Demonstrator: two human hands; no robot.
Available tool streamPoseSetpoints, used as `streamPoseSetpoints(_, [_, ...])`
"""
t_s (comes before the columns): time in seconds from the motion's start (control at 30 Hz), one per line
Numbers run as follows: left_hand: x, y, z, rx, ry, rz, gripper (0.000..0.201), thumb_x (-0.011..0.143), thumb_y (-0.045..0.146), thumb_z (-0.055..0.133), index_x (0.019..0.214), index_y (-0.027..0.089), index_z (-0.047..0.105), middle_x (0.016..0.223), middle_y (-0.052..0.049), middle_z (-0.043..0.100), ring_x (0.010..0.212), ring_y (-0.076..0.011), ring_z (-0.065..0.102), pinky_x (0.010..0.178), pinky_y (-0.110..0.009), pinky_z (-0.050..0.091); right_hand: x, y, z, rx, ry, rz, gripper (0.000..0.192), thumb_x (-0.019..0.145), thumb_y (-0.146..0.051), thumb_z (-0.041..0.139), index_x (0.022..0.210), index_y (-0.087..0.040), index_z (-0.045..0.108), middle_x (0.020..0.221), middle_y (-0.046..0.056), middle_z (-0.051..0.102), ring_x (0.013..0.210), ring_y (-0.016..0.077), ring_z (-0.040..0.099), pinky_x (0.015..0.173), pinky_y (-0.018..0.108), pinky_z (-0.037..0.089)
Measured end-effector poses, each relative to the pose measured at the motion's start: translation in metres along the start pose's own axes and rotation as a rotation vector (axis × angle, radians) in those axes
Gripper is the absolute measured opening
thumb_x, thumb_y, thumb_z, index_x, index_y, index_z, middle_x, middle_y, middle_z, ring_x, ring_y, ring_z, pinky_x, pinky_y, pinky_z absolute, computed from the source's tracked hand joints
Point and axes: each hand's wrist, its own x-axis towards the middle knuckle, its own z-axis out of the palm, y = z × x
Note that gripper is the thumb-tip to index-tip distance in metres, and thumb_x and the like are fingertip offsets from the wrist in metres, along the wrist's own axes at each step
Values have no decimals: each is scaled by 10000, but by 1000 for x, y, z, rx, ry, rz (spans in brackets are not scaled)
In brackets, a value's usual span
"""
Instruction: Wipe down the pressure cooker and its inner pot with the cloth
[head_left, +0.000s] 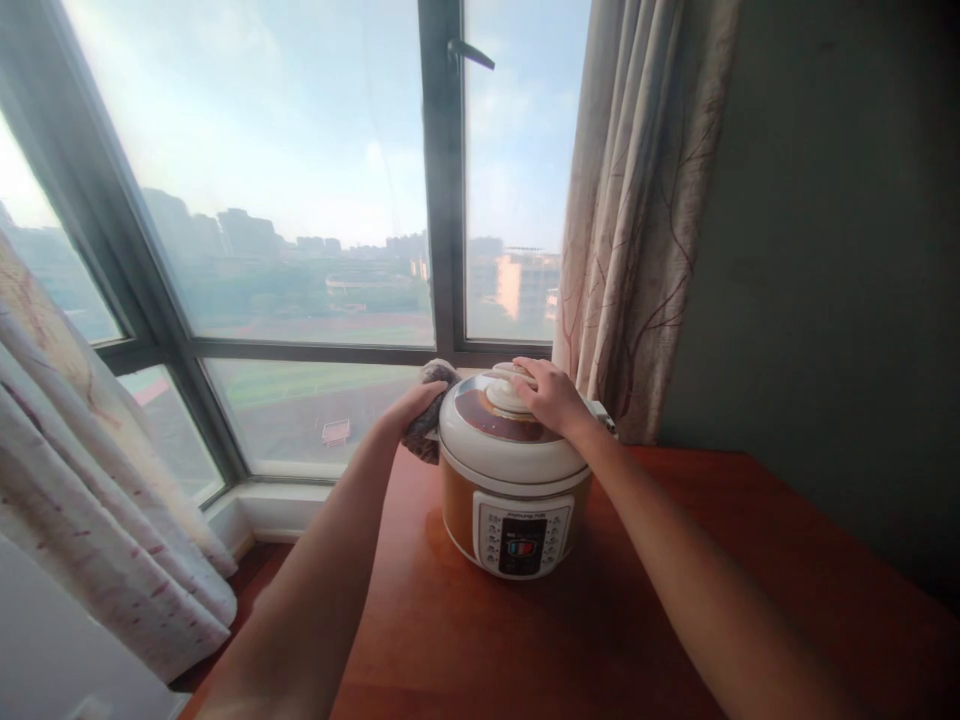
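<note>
Here the electric pressure cooker (517, 475) is seen standing upright on the reddish-brown wooden table (450, 650), near the edge by the window (300, 150); its control panel (523, 537) is turned toward the wearer, with a dark display flanked by columns of small buttons; and both hands are laid on the work at once!

Up top, the pale lid handle (508, 375) is covered by the right hand (553, 395), its fingers curled over and its thumb set against the near side; the grip is closed around it, and the lid (480, 428) is seated on the cooker's body, a glossy brown panel framed by a white rim.

Over on the other flank, a mottled grey fluffy cloth (424, 445) is pressed by the left hand (411, 405) against the cooker's left side; the fingertips are hidden, so whether the cloth is pinched or merely leaned upon cannot be told.

On the cooker's right, a white side handle (602, 415) is partly seen beyond the forearm; behind it all, a patterned curtain (630, 200) is gathered beside the dark wall (825, 250), another curtain (82, 490) is hung at the left; and through the glass, hazy buildings (514, 285) and a green field (300, 385) are shown under bright sky.
</note>
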Motion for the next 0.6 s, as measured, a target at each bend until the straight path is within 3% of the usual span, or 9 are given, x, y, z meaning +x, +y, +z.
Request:
streamPoseSetpoints(0.2, [-24,-2,-4,105,47,30,178,685,299,730,810,177,696,915,-114,747,1090,-348,634,930,-402,486,0,-4,-1,-8,16,2,358,936,-293,536,1248,-166,657,1209,121,685,1144,251,622,1044,360,446])
streamPoseSetpoints(0.47, [-26,5,-8,230,-107,62,327,716,402,728,930,155,734,1040,-126,756,1105,-341,648,991,-433,482,2,-3,-3,-33,-10,10,326,943,-325,566,1212,-165,654,1188,107,701,1117,225,637,1002,325,456])
streamPoseSetpoints(0.6, [-25,8,-9,329,-122,26,318,713,397,720,923,159,731,1023,-118,761,1087,-331,663,976,-423,504,9,-7,-5,-124,-68,19,329,925,-390,593,1171,-177,639,1143,107,705,1073,243,651,926,326,479])
